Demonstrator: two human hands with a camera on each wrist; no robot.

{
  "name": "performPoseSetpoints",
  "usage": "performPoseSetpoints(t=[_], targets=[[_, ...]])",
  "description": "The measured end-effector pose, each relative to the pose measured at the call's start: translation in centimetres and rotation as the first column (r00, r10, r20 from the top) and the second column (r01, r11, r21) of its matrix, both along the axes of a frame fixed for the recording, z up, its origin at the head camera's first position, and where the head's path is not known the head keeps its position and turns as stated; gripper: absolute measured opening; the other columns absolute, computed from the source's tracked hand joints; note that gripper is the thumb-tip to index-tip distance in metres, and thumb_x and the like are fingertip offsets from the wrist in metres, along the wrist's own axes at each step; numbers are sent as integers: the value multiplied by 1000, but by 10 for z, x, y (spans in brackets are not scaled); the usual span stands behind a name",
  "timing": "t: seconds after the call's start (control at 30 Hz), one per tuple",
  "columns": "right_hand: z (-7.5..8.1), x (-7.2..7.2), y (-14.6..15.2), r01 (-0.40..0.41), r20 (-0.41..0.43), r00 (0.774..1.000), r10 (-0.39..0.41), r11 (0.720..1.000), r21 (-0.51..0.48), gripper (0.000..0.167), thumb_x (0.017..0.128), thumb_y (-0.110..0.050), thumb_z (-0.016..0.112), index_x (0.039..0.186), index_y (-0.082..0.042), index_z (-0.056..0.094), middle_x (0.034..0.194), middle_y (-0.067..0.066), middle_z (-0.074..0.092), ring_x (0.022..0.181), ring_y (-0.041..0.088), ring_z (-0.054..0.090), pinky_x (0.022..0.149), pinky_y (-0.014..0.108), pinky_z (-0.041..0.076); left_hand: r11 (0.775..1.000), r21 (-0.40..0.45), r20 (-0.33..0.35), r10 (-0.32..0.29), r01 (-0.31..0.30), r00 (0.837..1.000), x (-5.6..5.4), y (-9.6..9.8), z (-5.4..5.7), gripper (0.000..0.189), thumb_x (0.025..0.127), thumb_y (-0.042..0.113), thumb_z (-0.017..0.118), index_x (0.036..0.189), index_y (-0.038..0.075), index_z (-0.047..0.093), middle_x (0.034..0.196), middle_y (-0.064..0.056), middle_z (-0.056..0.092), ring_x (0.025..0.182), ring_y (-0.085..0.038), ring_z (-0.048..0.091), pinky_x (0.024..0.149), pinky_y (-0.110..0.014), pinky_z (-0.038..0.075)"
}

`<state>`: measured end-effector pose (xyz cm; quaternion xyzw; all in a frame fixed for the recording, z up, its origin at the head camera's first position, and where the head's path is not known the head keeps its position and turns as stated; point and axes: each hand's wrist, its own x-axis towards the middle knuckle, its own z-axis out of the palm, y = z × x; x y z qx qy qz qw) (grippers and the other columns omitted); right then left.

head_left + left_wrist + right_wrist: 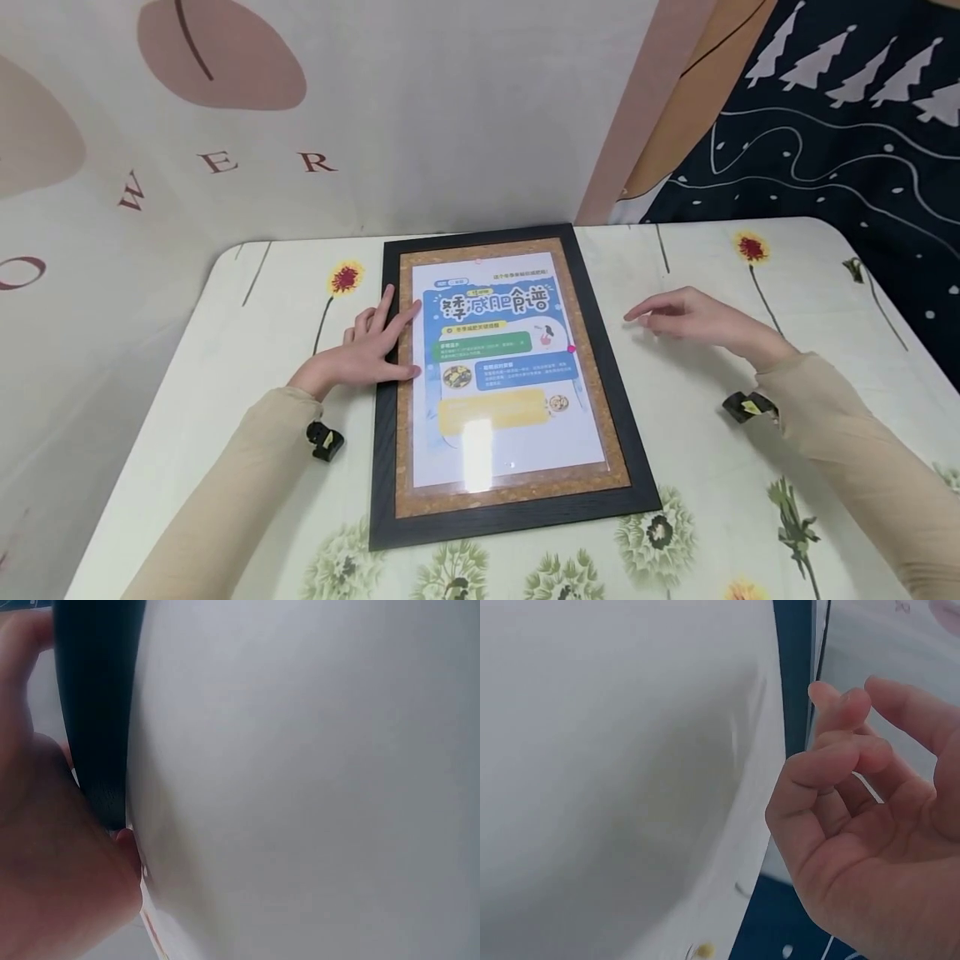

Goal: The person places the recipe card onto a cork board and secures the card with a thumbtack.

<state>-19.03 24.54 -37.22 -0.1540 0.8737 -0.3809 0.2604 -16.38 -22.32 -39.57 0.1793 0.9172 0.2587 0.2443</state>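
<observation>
A black-framed cork board [517, 517] lies on the table, slightly turned. On its cork sits a blue and white printed poster [510, 333] with glare near the bottom. A magenta dot, like a pin head, shows at the poster's right edge, and a paler one at its top. My left hand [360, 350] rests spread over the board's left side, with thumb and forefinger reaching onto the poster's edge. To the right of the board, my right hand [693, 317] hovers with loosely bent fingers and holds nothing; the right wrist view shows its bare palm [870, 855].
A pale floral cloth [247, 350] covers the table. Behind it hangs a light printed curtain [465, 117], with a dark tree-patterned cloth [840, 167] at the right. Small black devices are strapped at both wrists.
</observation>
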Motion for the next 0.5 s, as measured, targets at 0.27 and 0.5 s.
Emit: performPoseSetpoints(t=[0.27,0.5], targets=[[-2,-1,23,75,-2,997,-75,997,-5,33,100,-17,53,126,2,60,121,19,58,89,22,53,74,27,47,1000,-20,-2,1,-1,1000,-1,0,0,97,87,45,65,156,15,4,154,-15,-31,134,-50,-11,101,-66,5],[-6,-9,38,141,-29,990,-140,989,35,36,102,-20,51,128,4,58,115,18,58,84,21,53,69,27,46,1000,-19,3,0,0,1000,0,2,2,97,87,43,66,156,14,4,154,-16,-31,134,-50,-11,101,-66,5]])
